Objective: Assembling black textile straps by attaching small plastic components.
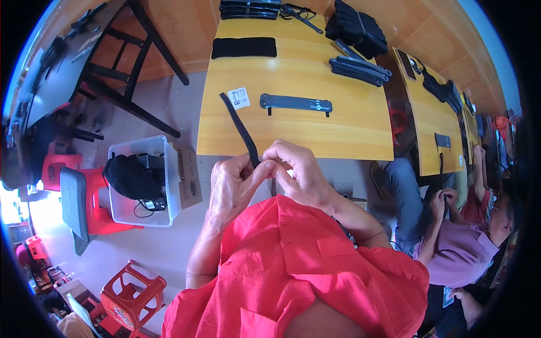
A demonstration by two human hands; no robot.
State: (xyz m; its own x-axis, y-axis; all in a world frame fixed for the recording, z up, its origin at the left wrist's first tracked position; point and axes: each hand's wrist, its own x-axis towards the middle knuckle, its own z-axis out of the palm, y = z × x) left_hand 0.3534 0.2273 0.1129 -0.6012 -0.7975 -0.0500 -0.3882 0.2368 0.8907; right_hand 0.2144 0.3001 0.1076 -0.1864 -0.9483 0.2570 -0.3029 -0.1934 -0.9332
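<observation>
Both hands close together just off the near edge of the yellow table (pixel 349 135). Black strap (pixel 240 125) runs up from the fingers toward the table's left side, far end beside a white label (pixel 238 98); cannot tell whether it touches the tabletop. Left hand (pixel 232 181): thumb and curled forefinger pinching the strap's near end. Right hand (pixel 300 172): fingers bent, thumb and forefinger drawn in against the left fingertips; whether they grip the strap, cannot tell. Right of the label, a grey band (pixel 298 103) lies crosswise. Farther off, left, black pad (pixel 244 47); far right, stacked grey strips (pixel 359 71).
</observation>
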